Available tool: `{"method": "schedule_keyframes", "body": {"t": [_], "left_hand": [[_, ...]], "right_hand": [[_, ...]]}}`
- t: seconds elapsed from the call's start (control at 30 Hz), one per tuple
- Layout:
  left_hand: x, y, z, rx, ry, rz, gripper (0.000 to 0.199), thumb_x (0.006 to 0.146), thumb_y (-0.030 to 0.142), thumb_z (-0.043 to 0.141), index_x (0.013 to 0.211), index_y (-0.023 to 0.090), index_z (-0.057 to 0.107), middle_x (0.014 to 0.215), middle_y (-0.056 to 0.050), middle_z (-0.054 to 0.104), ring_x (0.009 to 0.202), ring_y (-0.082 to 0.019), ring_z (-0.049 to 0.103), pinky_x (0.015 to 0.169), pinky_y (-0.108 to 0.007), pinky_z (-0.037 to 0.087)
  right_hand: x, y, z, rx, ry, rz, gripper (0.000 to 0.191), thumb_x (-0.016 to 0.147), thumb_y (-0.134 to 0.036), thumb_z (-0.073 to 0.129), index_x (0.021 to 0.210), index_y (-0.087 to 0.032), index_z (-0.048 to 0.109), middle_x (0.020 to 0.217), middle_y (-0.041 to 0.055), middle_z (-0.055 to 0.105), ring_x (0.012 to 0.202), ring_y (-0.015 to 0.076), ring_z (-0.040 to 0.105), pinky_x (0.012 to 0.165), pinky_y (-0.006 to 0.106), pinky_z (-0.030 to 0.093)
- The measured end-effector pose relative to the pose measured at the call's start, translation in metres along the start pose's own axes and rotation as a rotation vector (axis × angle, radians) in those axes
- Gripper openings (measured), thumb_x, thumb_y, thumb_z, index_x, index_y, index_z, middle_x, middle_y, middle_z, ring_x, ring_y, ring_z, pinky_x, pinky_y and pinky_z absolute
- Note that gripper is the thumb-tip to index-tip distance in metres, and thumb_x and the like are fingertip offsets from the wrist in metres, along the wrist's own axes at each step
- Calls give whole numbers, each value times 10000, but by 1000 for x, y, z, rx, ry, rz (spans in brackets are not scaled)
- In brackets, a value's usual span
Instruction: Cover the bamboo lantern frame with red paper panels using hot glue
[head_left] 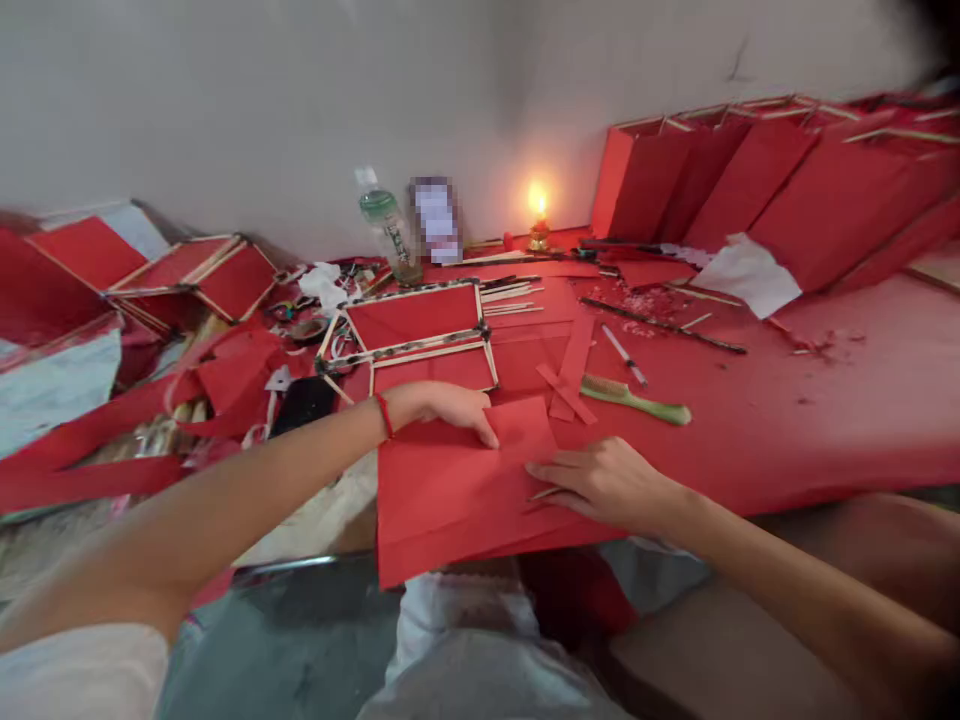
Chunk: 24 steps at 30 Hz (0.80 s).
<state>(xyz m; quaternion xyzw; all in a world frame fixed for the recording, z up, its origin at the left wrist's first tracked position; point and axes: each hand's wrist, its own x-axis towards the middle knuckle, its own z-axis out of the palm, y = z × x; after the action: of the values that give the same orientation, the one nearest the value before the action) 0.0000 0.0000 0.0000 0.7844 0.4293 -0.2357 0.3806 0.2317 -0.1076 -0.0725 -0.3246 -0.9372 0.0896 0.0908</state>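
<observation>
A sheet of red paper (450, 490) lies at the near edge of the red-covered table. My left hand (461, 408), with a red cord at the wrist, rests on the top part of this sheet, fingers apart and nothing in them. At the sheet's right side, my right hand (592, 480) has its fingers closed on a thin wooden stick, whose tip (545, 493) shows between them. Just beyond my left hand stands a stick frame backed with red paper (412, 320).
A green comb (637, 398), a white pen (624, 355) and red strips (574, 365) lie right of centre. A small flame (538, 200) burns at the back, beside a phone (436, 220) and a bottle (391, 235). Red paper boxes (750, 190) stand at the right.
</observation>
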Motion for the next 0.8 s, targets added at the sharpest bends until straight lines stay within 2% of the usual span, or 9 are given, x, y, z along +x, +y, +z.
{"method": "schedule_keyframes", "body": {"t": [0.07, 0.13, 0.3, 0.37, 0.4, 0.5, 0.53, 0.67, 0.8], "left_hand": [[0, -4, -1, 43, -2, -8, 342, 734, 475, 669, 628, 155, 611, 663, 12, 592, 578, -122, 459, 557, -267, 343], [-8, -6, 0, 143, 83, -45, 383, 762, 524, 653, 662, 154, 645, 664, -15, 626, 575, -148, 513, 558, -280, 352], [-62, 2, 22, 590, 651, -277, 396, 934, 440, 489, 792, 143, 709, 734, -134, 706, 751, -291, 691, 645, -338, 444], [-72, 6, 38, 626, 803, -322, 386, 990, 358, 397, 925, 151, 717, 764, -134, 728, 787, -298, 718, 695, -367, 497], [-71, 6, 46, 604, 816, -243, 359, 1001, 321, 385, 1021, 164, 707, 820, -121, 750, 809, -279, 728, 724, -368, 522], [-47, -1, 70, 595, 843, 282, 314, 1013, 237, 405, 1201, 166, 646, 1178, -110, 737, 1133, -220, 679, 957, -347, 528], [-36, -5, 76, 597, 869, 387, 317, 1009, 210, 416, 1237, 145, 626, 1256, -117, 708, 1210, -213, 642, 1018, -350, 509], [1, -19, 90, 590, 935, 559, 300, 1002, 200, 435, 1218, 111, 624, 1271, -120, 695, 1211, -218, 636, 1028, -361, 527], [10, -21, 92, 562, 967, 588, 265, 990, 211, 464, 1155, 107, 643, 1216, -126, 700, 1145, -231, 651, 999, -381, 549]], "right_hand": [[-1, 0, 0, -3, -4, 5, 329, 1026, -407, 500, 1278, -259, 651, 1042, 8, 742, 755, 115, 664, 549, 274, 299], [-1, 0, 0, -8, -8, 4, 327, 1023, -405, 508, 1278, -258, 650, 1022, 17, 743, 727, 106, 651, 543, 266, 282], [-1, 1, 0, -35, -16, -22, 344, 1005, -364, 548, 1317, -238, 619, 970, 17, 736, 690, 108, 637, 535, 268, 246], [-1, 1, 0, -48, -17, -36, 343, 1005, -344, 547, 1321, -227, 613, 957, 15, 730, 685, 108, 632, 533, 270, 240], [-1, 1, 0, -51, -14, -42, 337, 1008, -344, 543, 1312, -221, 618, 955, 17, 727, 682, 108, 628, 531, 270, 238], [-2, 2, 0, -56, 7, -52, 323, 1020, -364, 523, 1283, -212, 633, 945, 23, 724, 669, 104, 611, 532, 268, 241], [-2, 2, 0, -58, 17, -59, 322, 1027, -372, 508, 1275, -211, 636, 943, 27, 724, 666, 100, 605, 535, 266, 247], [-2, 2, 1, -73, 43, -89, 321, 1036, -361, 487, 1267, -193, 634, 926, 44, 717, 663, 93, 586, 559, 253, 281], [-2, 0, 4, -47, 73, -64, 314, 996, -319, 551, 1269, -191, 640, 864, 31, 703, 642, 98, 572, 581, 246, 316]]}}
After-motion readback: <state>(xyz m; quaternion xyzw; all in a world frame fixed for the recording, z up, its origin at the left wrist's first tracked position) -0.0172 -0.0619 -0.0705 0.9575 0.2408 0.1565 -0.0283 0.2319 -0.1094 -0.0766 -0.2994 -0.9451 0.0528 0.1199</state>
